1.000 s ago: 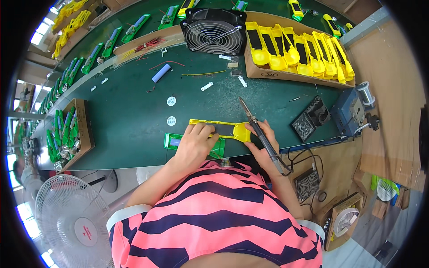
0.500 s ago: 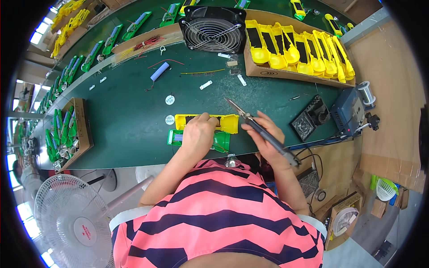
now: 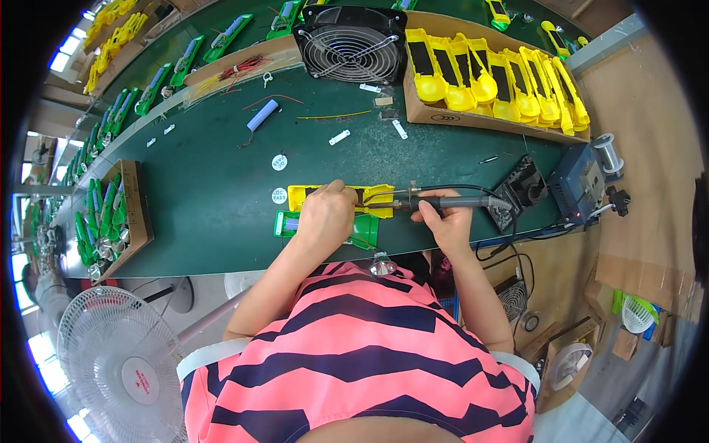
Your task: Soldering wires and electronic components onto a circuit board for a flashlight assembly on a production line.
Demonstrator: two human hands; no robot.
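A yellow plastic shell (image 3: 381,194) lies lengthwise in front of me, with a dark strip along its middle. My left hand (image 3: 327,215) is closed over it, the fingertips partly hidden. In my right hand (image 3: 447,220) I grip a soldering iron (image 3: 450,201), held nearly level. Its tip and a thin bent tube reach into the shell's right part, close to my left fingers. Just below the yellow shell lies a green plastic shell (image 3: 283,224) containing a blue cylindrical cell (image 3: 292,224). A silver lamp reflector (image 3: 382,264) hangs at the table edge beside it.
A box of yellow shells (image 3: 473,117) and a black fan (image 3: 353,46) stand at the back. A soldering stand (image 3: 509,193) and blue station (image 3: 574,184) are on the right. Green assemblies fill a carton (image 3: 138,207) at left. A loose blue cell (image 3: 262,116) lies farther back.
My right hand has turned the soldering iron from pointing up and away to nearly level, bringing its tip down to the yellow shell. My left hand stays in place.
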